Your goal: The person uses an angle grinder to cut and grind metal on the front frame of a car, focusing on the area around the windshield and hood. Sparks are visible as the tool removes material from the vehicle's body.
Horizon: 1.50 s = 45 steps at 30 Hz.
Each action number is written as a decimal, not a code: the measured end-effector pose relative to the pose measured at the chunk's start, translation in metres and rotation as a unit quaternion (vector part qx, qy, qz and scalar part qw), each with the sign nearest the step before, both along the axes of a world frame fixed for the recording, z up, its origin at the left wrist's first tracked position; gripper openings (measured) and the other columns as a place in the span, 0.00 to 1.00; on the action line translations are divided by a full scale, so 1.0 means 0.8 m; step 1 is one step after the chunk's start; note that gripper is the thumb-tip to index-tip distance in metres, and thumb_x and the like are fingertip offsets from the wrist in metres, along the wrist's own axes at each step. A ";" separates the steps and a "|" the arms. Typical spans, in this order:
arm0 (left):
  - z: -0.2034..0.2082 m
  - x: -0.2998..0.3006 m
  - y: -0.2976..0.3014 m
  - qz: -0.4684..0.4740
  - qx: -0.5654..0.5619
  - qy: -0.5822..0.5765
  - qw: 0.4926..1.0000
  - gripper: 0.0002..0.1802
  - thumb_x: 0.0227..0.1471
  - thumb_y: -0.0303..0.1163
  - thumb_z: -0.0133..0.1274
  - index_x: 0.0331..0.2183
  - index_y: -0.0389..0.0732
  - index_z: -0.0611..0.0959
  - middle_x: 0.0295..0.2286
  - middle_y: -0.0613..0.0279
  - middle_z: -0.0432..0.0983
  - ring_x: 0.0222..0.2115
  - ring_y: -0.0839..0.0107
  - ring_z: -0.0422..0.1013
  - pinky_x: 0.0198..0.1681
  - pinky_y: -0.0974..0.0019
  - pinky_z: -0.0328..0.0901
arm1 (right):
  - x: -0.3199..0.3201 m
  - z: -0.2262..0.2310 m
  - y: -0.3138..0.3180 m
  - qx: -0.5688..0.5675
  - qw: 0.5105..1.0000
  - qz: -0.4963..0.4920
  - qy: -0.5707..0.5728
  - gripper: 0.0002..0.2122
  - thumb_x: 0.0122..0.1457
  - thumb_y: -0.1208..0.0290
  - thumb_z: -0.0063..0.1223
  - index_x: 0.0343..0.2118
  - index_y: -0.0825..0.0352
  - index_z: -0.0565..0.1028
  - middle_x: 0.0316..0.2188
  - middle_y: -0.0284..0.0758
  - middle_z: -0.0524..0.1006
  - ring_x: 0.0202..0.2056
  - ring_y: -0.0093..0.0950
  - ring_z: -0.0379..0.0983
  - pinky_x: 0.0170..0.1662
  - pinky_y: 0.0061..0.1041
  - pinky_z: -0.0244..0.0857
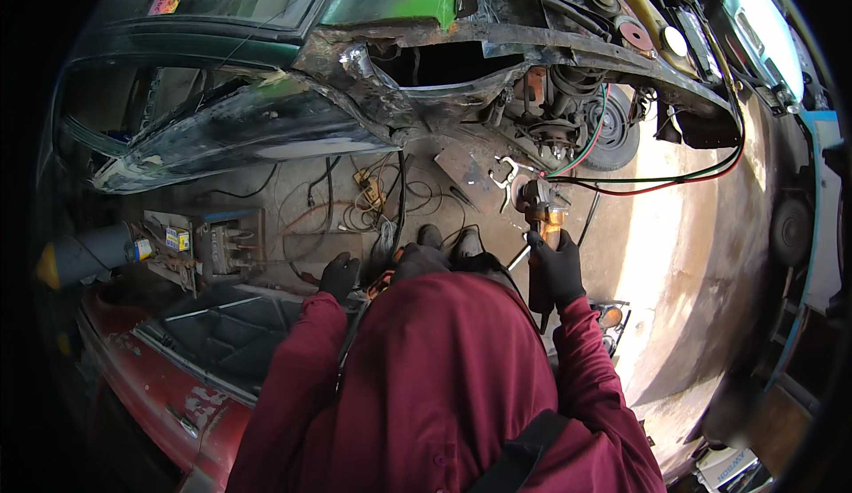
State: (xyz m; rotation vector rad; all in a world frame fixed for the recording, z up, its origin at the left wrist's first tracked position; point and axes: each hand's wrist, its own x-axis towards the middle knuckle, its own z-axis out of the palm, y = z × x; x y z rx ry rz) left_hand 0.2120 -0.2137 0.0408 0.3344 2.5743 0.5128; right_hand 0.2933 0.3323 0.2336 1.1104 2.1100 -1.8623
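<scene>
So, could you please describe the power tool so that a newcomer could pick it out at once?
Start at the dark, stripped car body along the top, then look below its exposed wheel hub to the gloved right hand. The power tool is in its grip; its orange head sets it apart from the pale clamp nearby.

Sunlit floor [661, 258] leaves room right of the grinder [550, 217]; hoses [683, 179] cross ahead.
</scene>
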 end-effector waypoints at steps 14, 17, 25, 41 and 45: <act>0.136 -0.074 0.143 0.158 0.211 -0.171 0.949 0.30 0.75 0.41 0.56 0.67 0.32 0.78 0.60 0.47 0.83 0.59 0.63 0.78 0.65 0.60 0.70 | -0.066 0.037 -0.023 -0.024 0.998 0.022 0.061 0.21 0.66 0.63 0.73 0.54 0.72 0.78 0.38 0.34 0.84 0.34 0.23 0.79 0.38 0.30 0.75; 0.158 -0.044 0.183 0.163 0.280 -0.249 0.913 0.29 0.73 0.39 0.59 0.68 0.35 0.78 0.59 0.50 0.82 0.60 0.64 0.78 0.65 0.60 0.70 | -0.057 0.024 -0.009 -0.045 0.998 0.023 0.041 0.22 0.66 0.64 0.73 0.56 0.71 0.78 0.40 0.34 0.85 0.36 0.21 0.79 0.42 0.28 0.76; 0.238 0.004 0.405 -0.003 0.360 -0.313 0.879 0.45 0.69 0.42 0.67 0.74 0.32 0.66 0.64 0.49 0.78 0.63 0.61 0.75 0.67 0.56 0.69 | -0.056 0.018 0.047 -0.172 0.964 0.124 0.161 0.30 0.70 0.59 0.72 0.67 0.67 0.70 0.53 0.31 0.81 0.48 0.21 0.79 0.52 0.28 0.77; 0.279 0.068 0.459 0.309 0.521 -0.216 0.765 0.26 0.66 0.27 0.67 0.61 0.41 0.77 0.45 0.66 0.83 0.43 0.76 0.81 0.46 0.67 0.77 | -0.123 0.061 0.043 -0.261 0.870 0.387 0.159 0.32 0.73 0.53 0.69 0.70 0.69 0.73 0.61 0.41 0.82 0.62 0.32 0.78 0.67 0.36 0.72; 0.287 0.077 0.417 0.371 0.481 -0.164 0.777 0.23 0.61 0.23 0.69 0.55 0.41 0.81 0.39 0.69 0.81 0.37 0.80 0.77 0.40 0.67 0.75 | -0.154 0.093 0.080 -0.101 0.862 0.478 0.136 0.38 0.72 0.45 0.65 0.73 0.71 0.70 0.64 0.52 0.81 0.65 0.45 0.80 0.67 0.40 0.73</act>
